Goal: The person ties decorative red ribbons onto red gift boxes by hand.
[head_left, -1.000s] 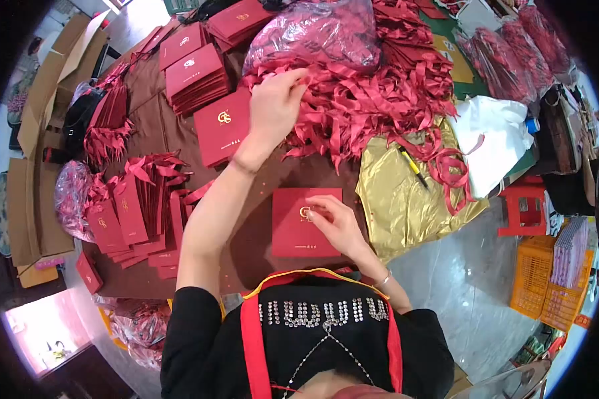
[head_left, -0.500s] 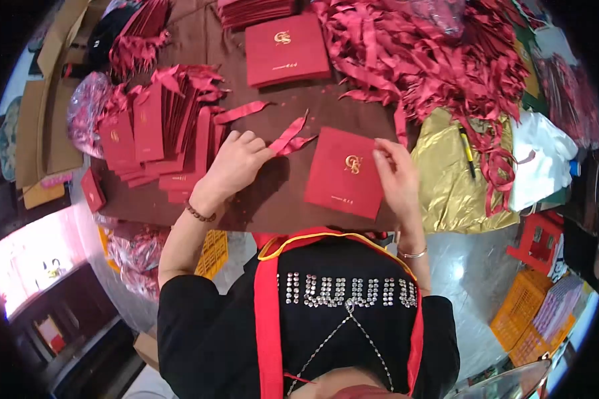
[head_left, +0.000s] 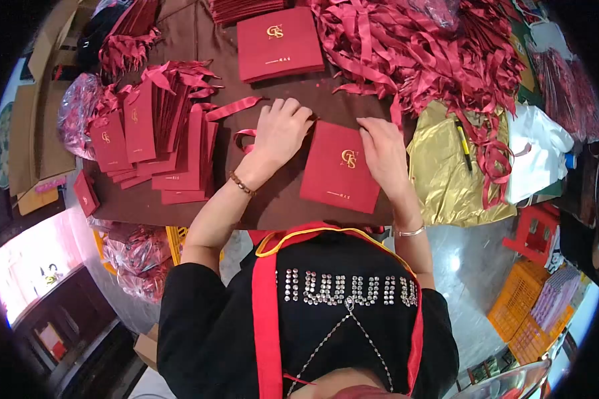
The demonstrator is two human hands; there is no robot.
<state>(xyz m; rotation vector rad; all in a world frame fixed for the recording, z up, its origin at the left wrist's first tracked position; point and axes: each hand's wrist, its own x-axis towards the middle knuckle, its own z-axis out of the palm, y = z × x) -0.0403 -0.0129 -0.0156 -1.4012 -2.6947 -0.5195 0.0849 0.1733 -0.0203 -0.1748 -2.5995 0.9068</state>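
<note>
A flat red paper bag with a gold logo [head_left: 336, 169] lies on the brown table [head_left: 273, 199] in front of me. My right hand [head_left: 381, 147] rests on its top right edge, fingers on the card. At the bag's top left corner is my left hand [head_left: 281, 130], closed over a red ribbon [head_left: 245, 136] that loops out to its left. Another ribbon strip [head_left: 233, 108] lies just beyond that hand.
Finished red bags with ribbons [head_left: 156, 130] are fanned at the left. A stack of flat bags [head_left: 279, 43] sits at the far centre, a large heap of red ribbons [head_left: 432, 60] at the far right. Gold sheet with a pen [head_left: 462, 143] lies right.
My left hand came back from the ribbon heap with a ribbon and now sits at the bag's top left corner. The right hand stayed on the bag and shifted to its top edge.
</note>
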